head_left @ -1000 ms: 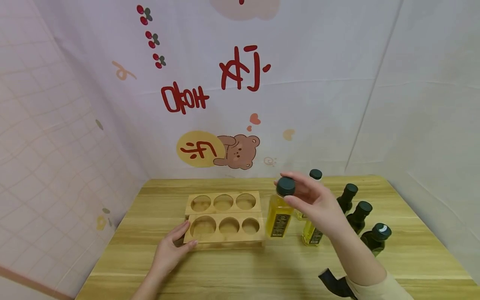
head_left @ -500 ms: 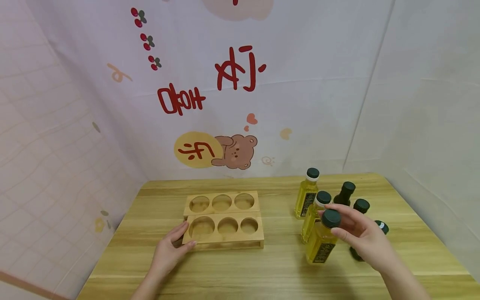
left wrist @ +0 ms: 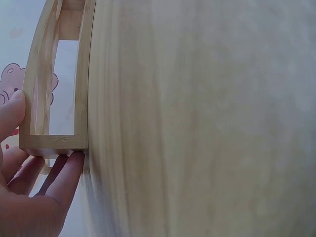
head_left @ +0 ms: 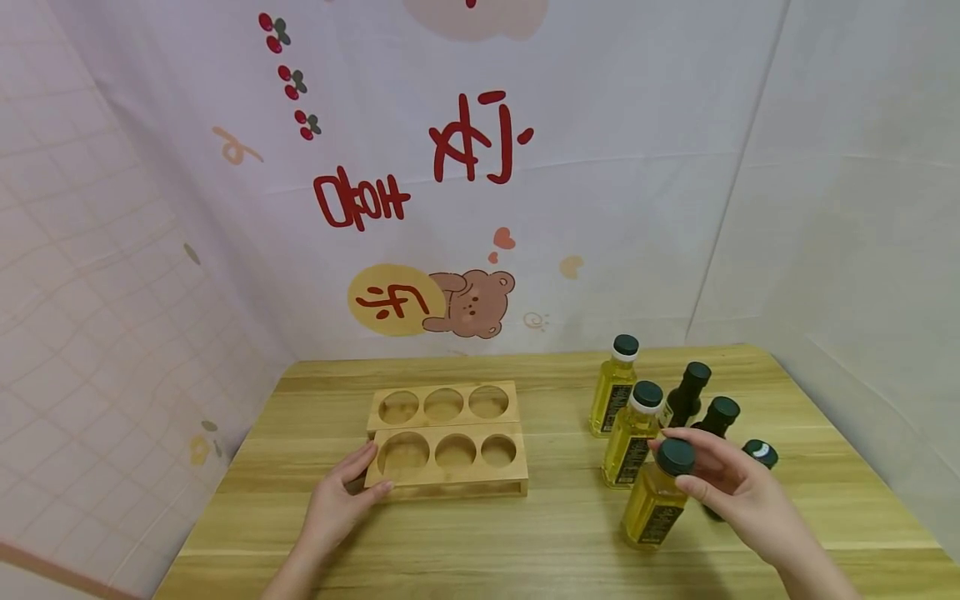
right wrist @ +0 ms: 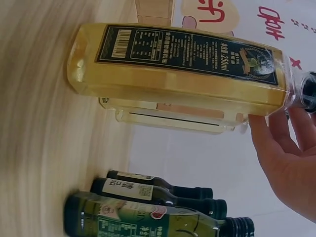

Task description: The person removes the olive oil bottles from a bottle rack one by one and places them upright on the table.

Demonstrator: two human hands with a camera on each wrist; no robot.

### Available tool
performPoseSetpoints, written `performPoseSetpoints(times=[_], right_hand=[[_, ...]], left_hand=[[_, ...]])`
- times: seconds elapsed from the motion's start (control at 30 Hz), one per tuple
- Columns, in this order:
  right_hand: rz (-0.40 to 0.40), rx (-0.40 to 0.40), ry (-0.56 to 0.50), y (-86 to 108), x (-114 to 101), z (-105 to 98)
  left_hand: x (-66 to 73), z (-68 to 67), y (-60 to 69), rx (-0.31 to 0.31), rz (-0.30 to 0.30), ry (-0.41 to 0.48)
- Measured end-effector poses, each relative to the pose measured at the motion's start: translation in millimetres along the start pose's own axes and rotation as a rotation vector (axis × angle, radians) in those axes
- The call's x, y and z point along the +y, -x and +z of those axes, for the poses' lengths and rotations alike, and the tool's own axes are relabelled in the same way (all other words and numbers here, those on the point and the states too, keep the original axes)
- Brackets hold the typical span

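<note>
My right hand [head_left: 738, 487] holds a clear bottle of yellow oil [head_left: 654, 508] by its neck, just below the dark green cap. This bottle stands nearly upright at the front of the bottle group; whether its base touches the table I cannot tell. Its black label faces the camera in the right wrist view, the cap partly cut off by the frame edge. My left hand [head_left: 337, 500] grips the left end of a two-step wooden rack [head_left: 450, 475] with round holes. In the left wrist view, the thumb lies on one edge of the rack [left wrist: 54, 142] and the fingertips press its end.
Two more yellow oil bottles, one nearer [head_left: 628, 446] and one farther [head_left: 611, 396], stand behind the held one. Several dark green bottles, among them one with a green label [right wrist: 143, 219], stand to the right. A printed cloth [head_left: 600, 208] hangs behind the wooden table [head_left: 465, 550].
My right hand has carried the yellow oil bottle from beside the rack rightward and toward me, then lower, to the front of the other bottles. My left hand has stayed at the rack.
</note>
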State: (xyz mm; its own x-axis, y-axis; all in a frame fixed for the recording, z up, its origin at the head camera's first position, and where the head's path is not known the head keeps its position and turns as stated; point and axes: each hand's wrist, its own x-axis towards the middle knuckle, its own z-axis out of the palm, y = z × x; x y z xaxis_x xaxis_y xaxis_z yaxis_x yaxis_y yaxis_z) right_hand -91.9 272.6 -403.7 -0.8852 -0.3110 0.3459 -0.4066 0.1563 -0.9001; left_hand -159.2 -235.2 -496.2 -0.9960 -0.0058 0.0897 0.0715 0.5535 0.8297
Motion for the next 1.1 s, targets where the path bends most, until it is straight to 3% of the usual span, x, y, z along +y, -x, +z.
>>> performPoseSetpoints(times=[0.13, 0.2, 0.27, 0.37, 0.43, 0.5, 0.57, 0.63, 0.73, 0.83, 0.93, 1.1], right_hand=[[0.0, -0.018, -0.007, 0.7, 1.5, -2.5], [-0.01, -0.026, 0.044, 1.2, 0.3, -4.4], [-0.018, 0.001, 0.168, 2.2, -5.3, -4.5], [-0.036, 0.134, 0.429, 3.3, -23.7, 1.7], [-0.126, 0.24, 0.562, 0.0, -39.3, 10.5], [-0.28, 0.312, 0.619, -9.0, -51.4, 24.3], [-0.423, 0.321, 0.646, -21.4, -58.7, 42.7], [-0.484, 0.268, 0.67, -34.0, -57.9, 63.8], [-0.391, 0.163, 0.811, -46.4, -42.9, 95.4], [-0.265, 0.047, 1.004, -53.7, -14.9, 118.7], [-0.141, -0.049, 1.153, -59.0, 11.7, 132.0], [0.003, -0.126, 1.218, -63.7, 33.1, 137.6]], left_hand=[[-0.5, 0.0, -0.1, 0.001, 0.012, 0.0], [0.0, -0.1, 0.6, -0.005, 0.023, -0.008], [2.3, -1.2, 1.6, -0.017, 0.032, -0.023], [11.8, -4.1, 3.0, -0.033, 0.054, -0.076], [23.0, -5.9, 2.6, -0.016, 0.119, -0.143], [39.9, -6.7, 2.6, 0.028, 0.22, -0.231], [58.7, -4.2, 3.0, 0.095, 0.345, -0.348], [77.6, 2.7, 5.2, 0.152, 0.462, -0.459], [98.3, 21.2, 11.2, 0.199, 0.581, -0.604], [107.5, 41.9, 18.9, 0.179, 0.62, -0.718], [107.4, 58.4, 25.1, 0.128, 0.595, -0.796], [102.8, 70.9, 27.6, 0.043, 0.513, -0.841]])
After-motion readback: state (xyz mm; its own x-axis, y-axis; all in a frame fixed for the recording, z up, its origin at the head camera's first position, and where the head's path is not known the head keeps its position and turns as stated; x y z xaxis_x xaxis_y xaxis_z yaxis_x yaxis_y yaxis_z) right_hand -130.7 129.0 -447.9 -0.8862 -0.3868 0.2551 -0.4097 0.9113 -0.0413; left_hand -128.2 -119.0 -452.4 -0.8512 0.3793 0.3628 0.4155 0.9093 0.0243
